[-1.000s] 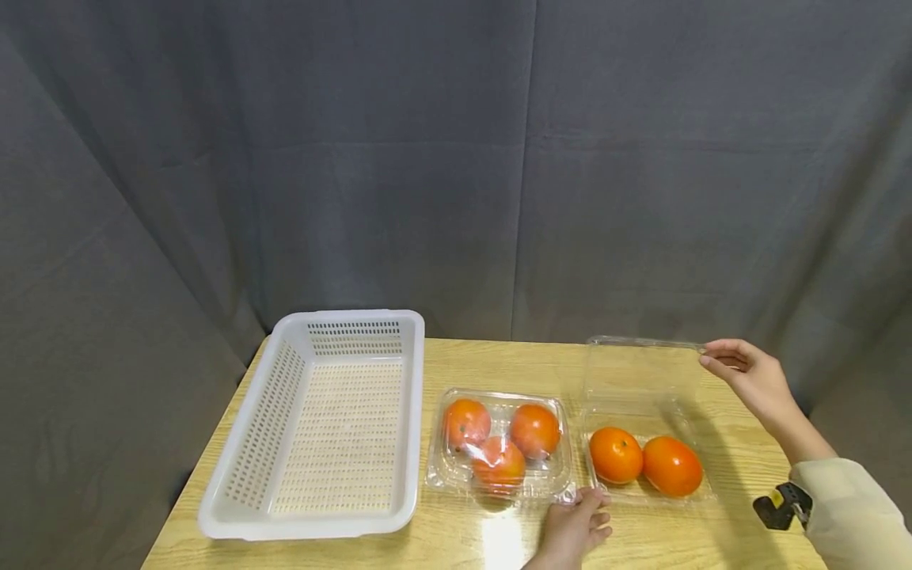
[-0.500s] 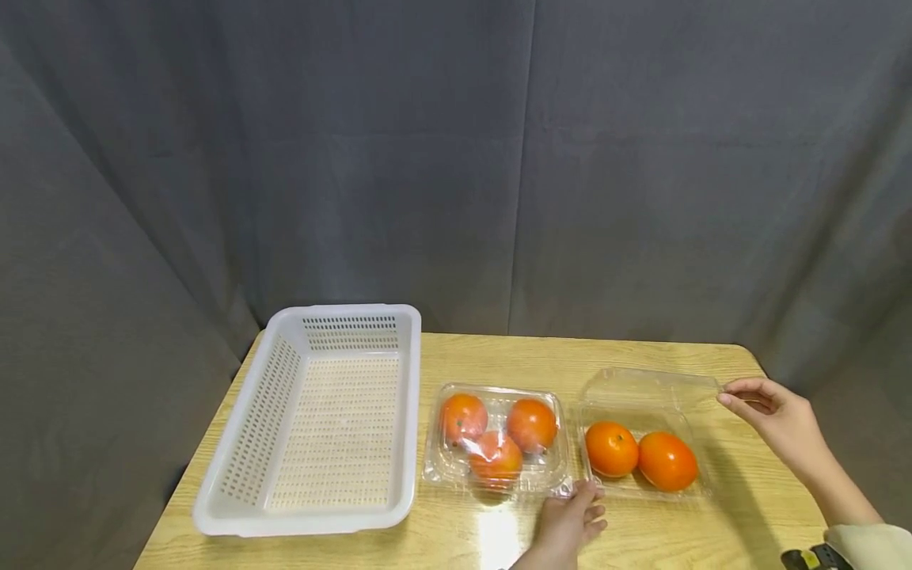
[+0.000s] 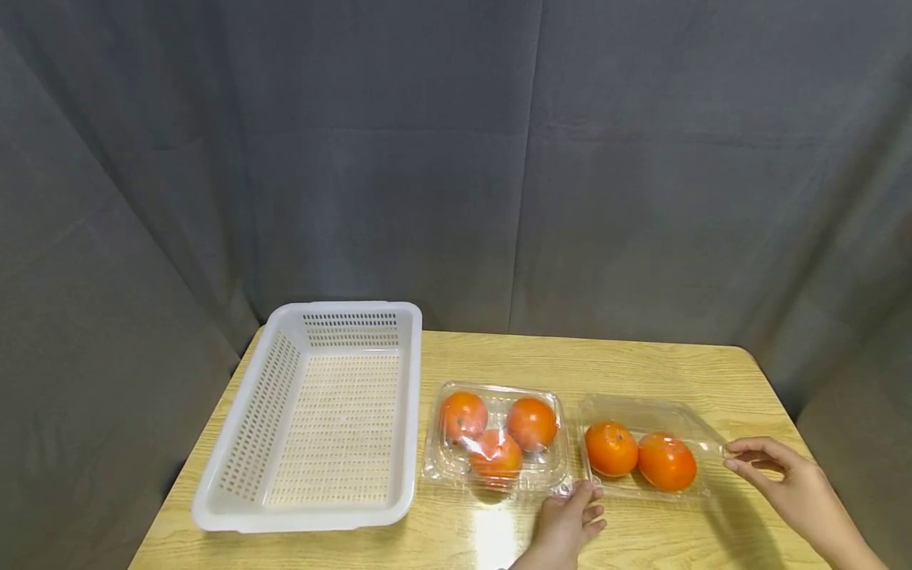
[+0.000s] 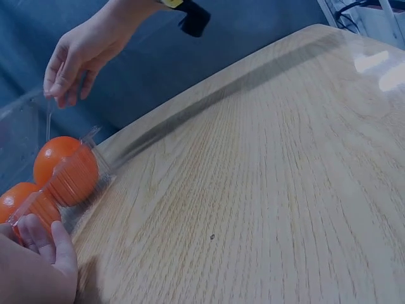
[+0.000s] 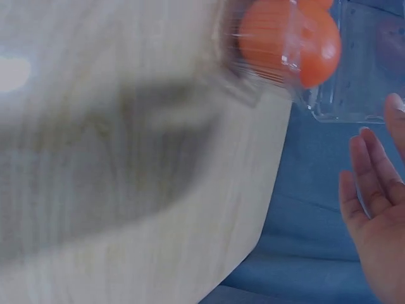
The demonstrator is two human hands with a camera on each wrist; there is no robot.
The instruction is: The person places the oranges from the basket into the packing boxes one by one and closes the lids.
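Observation:
On the right of the table, a clear plastic clamshell box (image 3: pixel 644 492) holds two round orange fruits (image 3: pixel 611 449) that look like persimmons or tomatoes; the exact kind cannot be told. My right hand (image 3: pixel 773 475) pinches the free corner of its half-lowered lid (image 3: pixel 644 408) between thumb and fingertips. At the box's front left corner, my left hand (image 3: pixel 566 518) holds the rim with its fingertips. The left wrist view shows the left hand's fingers (image 4: pixel 38 234) against the box's side wall. A second clamshell box (image 3: pixel 445 475), with its lid down over three similar fruits, lies just left.
A white perforated plastic basket (image 3: pixel 413 412) stands on the left of the wooden table (image 3: pixel 499 356). Behind the table hangs a dark grey curtain (image 3: pixel 392 198).
My right hand has come down and slightly right, swinging the box's lid from nearly upright to low over the fruits. My left hand has stayed at the box's front corner.

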